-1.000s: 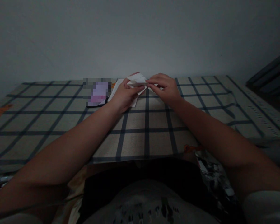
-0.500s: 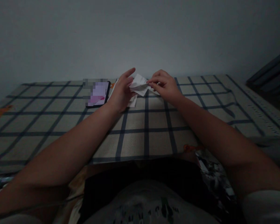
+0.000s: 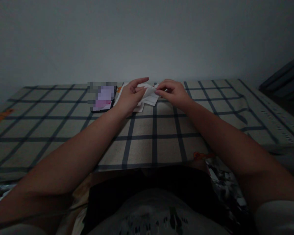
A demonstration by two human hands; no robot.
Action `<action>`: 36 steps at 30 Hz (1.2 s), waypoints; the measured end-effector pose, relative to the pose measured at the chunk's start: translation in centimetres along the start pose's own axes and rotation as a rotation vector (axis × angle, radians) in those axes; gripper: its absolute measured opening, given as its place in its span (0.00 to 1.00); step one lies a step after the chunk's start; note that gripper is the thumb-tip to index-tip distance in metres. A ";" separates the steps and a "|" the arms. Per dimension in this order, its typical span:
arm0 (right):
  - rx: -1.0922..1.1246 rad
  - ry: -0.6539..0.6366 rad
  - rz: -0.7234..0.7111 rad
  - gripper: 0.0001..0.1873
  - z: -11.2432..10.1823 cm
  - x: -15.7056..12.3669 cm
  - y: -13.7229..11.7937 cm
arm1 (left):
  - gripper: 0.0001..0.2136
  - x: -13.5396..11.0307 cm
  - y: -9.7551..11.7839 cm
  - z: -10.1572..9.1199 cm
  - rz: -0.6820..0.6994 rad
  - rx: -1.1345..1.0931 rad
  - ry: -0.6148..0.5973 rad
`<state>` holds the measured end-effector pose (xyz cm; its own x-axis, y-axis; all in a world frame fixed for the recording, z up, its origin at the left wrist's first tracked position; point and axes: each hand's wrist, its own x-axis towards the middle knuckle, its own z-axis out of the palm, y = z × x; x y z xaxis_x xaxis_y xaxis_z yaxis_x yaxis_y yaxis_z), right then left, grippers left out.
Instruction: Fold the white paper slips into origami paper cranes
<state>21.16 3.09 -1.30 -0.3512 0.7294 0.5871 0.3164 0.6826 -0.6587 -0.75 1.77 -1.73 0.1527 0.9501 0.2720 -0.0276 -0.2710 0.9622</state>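
Note:
Between my hands is a thin folded sheet of white paper (image 3: 150, 98), raised and tilted a little above the tablecloth. My right hand (image 3: 173, 90) pinches its right edge between thumb and index finger, the other fingers curled. At its left side, my left hand (image 3: 132, 94) has the thumb against the paper and the index finger stretched out above it; the lower fingers are partly hidden. More white paper (image 3: 138, 107) lies on the cloth beneath and behind my left hand. Fine detail on the sheets is too dim to read.
A phone (image 3: 104, 98) with a lit, partly blurred screen lies left of my left hand. Under everything spreads a checked tablecloth (image 3: 142, 150) with dark blue lines. A pale wall (image 3: 147, 39) rises behind the table, and a dark striped object (image 3: 284, 71) stands at far right.
The raised paper has tipped lower and flatter. My left hand has turned and come down to the right, its thumb now on the paper. My right hand has lowered slightly, still pinching.

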 end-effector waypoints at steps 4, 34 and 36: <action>0.049 0.066 0.086 0.15 0.2 0.1 0.0 | 0.25 -0.1 0.3 0.1 0.000 -0.028 -0.017; 0.398 0.050 0.452 0.09 0.3 0.4 -0.1 | 0.14 0.3 -0.1 -0.4 -0.033 -0.040 -0.015; 0.390 0.055 0.450 0.09 0.3 0.4 0.0 | 0.14 0.3 -0.1 -0.4 -0.033 -0.036 -0.009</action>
<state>20.79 3.31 -1.20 -0.2083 0.9514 0.2267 0.0728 0.2462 -0.9665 -1.13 2.15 -1.71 0.1633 0.9569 0.2404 -0.0581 -0.2339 0.9705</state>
